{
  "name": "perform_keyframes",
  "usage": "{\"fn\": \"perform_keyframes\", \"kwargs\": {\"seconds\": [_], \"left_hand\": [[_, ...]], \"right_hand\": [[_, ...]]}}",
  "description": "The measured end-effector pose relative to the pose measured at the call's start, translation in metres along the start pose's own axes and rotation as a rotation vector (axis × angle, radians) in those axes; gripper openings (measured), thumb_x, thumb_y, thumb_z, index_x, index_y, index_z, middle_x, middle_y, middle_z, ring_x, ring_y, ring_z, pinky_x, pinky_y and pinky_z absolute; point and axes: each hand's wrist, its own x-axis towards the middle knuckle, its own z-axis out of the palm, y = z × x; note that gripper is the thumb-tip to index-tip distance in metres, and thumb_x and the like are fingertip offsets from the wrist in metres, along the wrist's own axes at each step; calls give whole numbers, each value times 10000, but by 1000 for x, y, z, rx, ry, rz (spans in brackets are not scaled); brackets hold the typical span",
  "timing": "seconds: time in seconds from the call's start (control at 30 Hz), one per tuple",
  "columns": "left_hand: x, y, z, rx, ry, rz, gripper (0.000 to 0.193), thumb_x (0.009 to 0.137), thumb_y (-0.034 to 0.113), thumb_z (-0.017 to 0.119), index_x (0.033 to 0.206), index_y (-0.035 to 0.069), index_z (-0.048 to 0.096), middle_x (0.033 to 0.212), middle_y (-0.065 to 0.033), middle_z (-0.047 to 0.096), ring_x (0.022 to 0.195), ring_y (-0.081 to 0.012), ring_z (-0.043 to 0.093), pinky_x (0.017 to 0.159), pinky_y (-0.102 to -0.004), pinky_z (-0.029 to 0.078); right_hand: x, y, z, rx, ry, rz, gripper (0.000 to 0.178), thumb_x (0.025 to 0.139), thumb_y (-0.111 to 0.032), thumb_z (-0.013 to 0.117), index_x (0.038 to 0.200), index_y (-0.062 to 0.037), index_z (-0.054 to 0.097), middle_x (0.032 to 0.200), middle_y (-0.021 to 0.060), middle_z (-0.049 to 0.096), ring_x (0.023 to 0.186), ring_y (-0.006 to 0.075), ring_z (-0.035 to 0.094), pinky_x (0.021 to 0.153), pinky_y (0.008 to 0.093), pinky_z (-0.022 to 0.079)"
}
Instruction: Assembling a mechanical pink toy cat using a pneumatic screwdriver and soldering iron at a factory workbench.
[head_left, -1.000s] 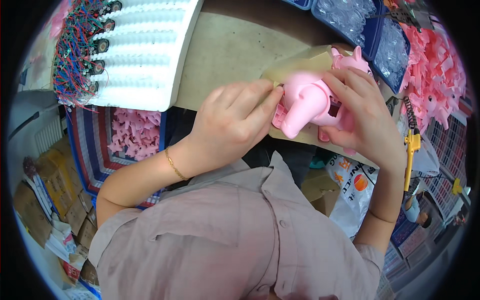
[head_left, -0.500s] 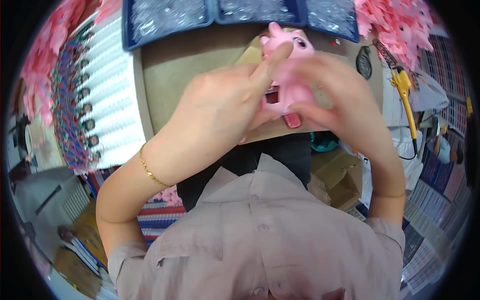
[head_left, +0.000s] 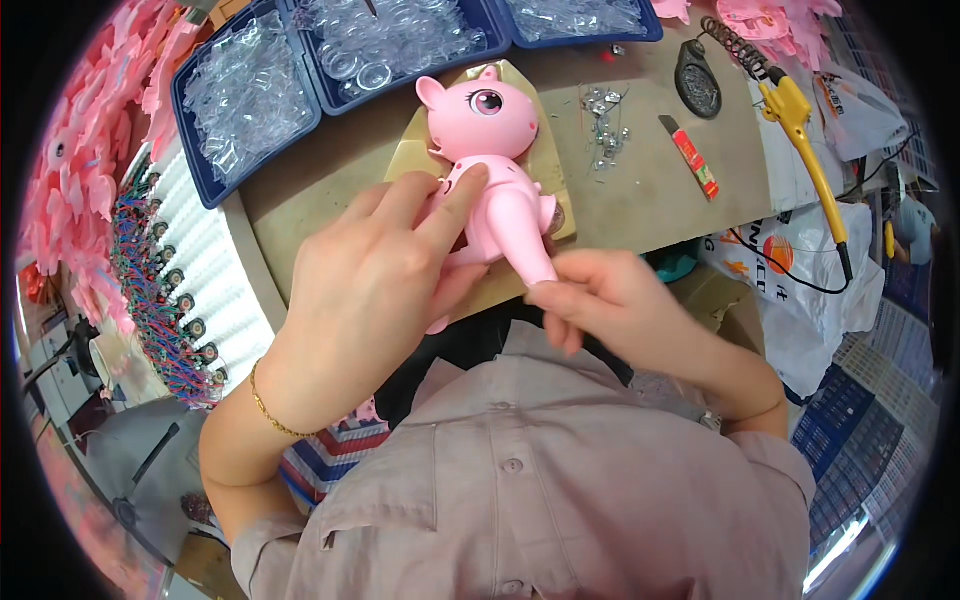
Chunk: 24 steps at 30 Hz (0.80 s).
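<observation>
A pink toy pony (head_left: 490, 130) lies on a yellowish shaped holder (head_left: 553, 150) at the table's front edge, its head pointing away from me and one large printed eye facing up. My left hand (head_left: 385, 250) is wrapped over the pony's left side, thumb near the lower body and fingers on its torso. At the end of the pony's outstretched leg, my right hand (head_left: 595, 295) pinches the tip between thumb and fingers. Part of the body is hidden beneath the left hand.
Blue trays (head_left: 240, 165) of clear plastic parts line the back. A red-handled small tool (head_left: 697, 165), scattered metal bits (head_left: 607, 125), a dark oval object (head_left: 697, 80) and a yellow soldering iron (head_left: 800, 130) lie right. White foam (head_left: 255, 310) with wired parts (head_left: 160, 290) stands left.
The pony now lies with its smooth side and head fully showing. My right hand has moved from its upper body down to the leg tip; my left hand still rests on it.
</observation>
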Motion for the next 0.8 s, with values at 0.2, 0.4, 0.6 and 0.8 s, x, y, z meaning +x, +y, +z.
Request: {"fn": "perform_keyframes", "kwargs": {"seconds": [0.2,0.4,0.6,0.8], "left_hand": [[3,-2,-2,62,-49,44,653,690,192,743,1305,119,538,1007,-55,590,808,-236,594,698,-348,498],[1,-3,2,81,-10,48,623,685,260,752,1252,83,564,989,-60,594,762,-221,606,667,-331,501],[3,5,13,213,28,26,583,757,404,686,1193,34,579,907,-85,598,749,-193,620,594,-304,498],[-1,-4,9,144,34,104,531,789,350,667,1170,-5,568,1014,-110,582,741,-193,610,589,-300,500]], "right_hand": [[25,11,-20,-1049,547,-876,263,799,-102,685,1039,-6,644,781,91,575,680,236,569,587,332,441],[35,-23,-36,-1003,257,-653,207,815,-136,660,972,-1,670,718,108,555,673,257,559,601,356,438],[123,-75,-20,-932,455,-918,236,867,-232,611,862,1,647,698,153,572,661,321,563,599,393,434],[135,-78,-12,-1166,534,-901,277,886,-278,594,793,-18,614,685,182,533,628,323,560,565,410,416]]}}
